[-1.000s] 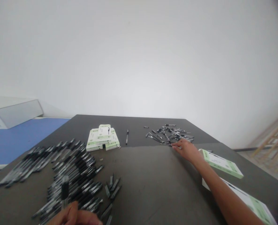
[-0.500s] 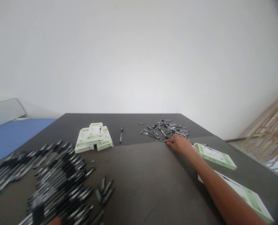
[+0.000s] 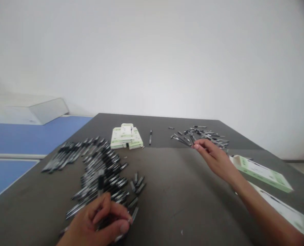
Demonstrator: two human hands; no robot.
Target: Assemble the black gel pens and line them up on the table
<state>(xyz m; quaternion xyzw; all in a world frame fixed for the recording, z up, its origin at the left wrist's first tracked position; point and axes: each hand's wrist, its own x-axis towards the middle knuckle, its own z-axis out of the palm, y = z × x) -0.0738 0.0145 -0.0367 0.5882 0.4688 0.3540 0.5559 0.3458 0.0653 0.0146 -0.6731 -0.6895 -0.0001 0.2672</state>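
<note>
My left hand point(image 3: 97, 222) is low at the front left, its fingers curled and thumb and forefinger pinched together. A capped black pen point(image 3: 101, 181) stands up out of it, blurred; a tiny bright tip shows at the pinch. Behind and beneath the hand spreads a large heap of black-capped clear pens point(image 3: 103, 164). Several short black caps point(image 3: 139, 184) lie just right of that heap. At the far right, my right hand point(image 3: 213, 157) pinches a slim dark pen point(image 3: 192, 139) at the near edge of a loose pile of pens and parts point(image 3: 210, 136).
White-and-green pen boxes point(image 3: 126, 136) are stacked at the back, with a single pen point(image 3: 150, 137) beside them. Two more boxes, one farther point(image 3: 264, 172) and one nearer point(image 3: 282, 206), lie by my right forearm. A blue surface point(image 3: 10, 140) adjoins the dark table on the left.
The view has swung left, shifting everything rightward. My left hand has come up into view with the upright pen. My right hand has lifted slightly at the pile, a slim pen now in its fingers.
</note>
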